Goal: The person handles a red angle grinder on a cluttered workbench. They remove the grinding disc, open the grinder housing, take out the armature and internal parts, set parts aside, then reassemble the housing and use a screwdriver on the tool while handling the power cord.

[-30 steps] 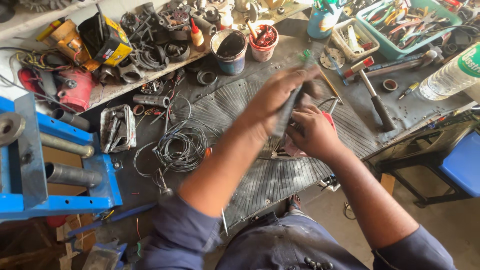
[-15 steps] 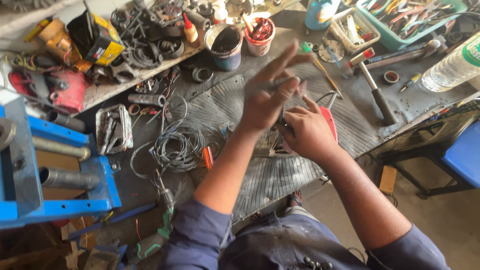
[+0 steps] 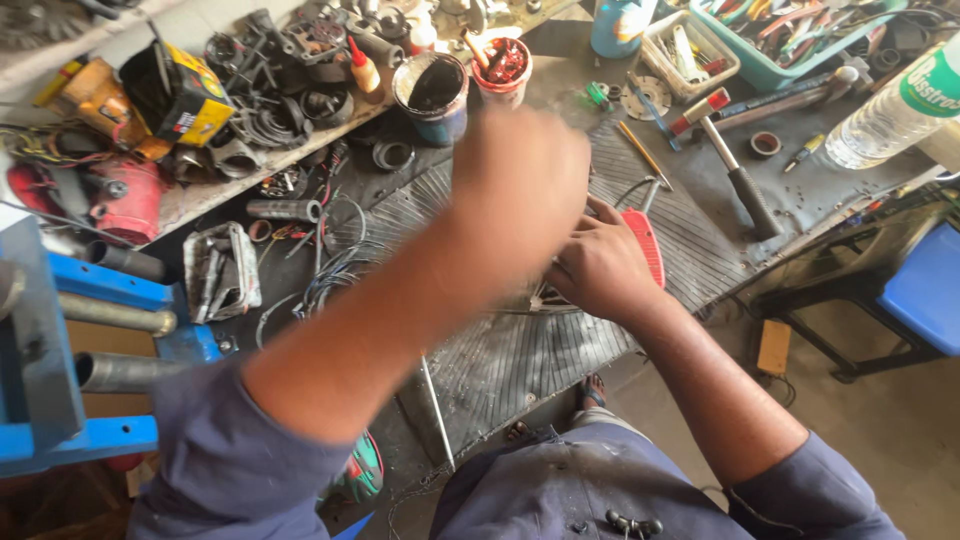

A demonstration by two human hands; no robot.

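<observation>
From the head camera, the left hand (image 3: 520, 190) hangs blurred above the ribbed metal fan guard (image 3: 520, 350) that lies flat on the cluttered grey table (image 3: 800, 190); how far its fingers are spread, or whether it holds anything, cannot be told through the blur. The right hand (image 3: 600, 265) sits lower, curled and pressing down on the guard's hub, fingers bent over something hidden beneath them, just beside a red ribbed plastic piece (image 3: 648, 245) that touches its knuckles. To the left of the guard lies a loose coil of grey wire (image 3: 335, 270). Farther back stand a dark round tin with black contents (image 3: 435, 90) and a small red-stained cup (image 3: 503, 65), side by side. A hammer with a red-and-white head and black grip (image 3: 730, 160) rests to the right, well apart from both hands.
</observation>
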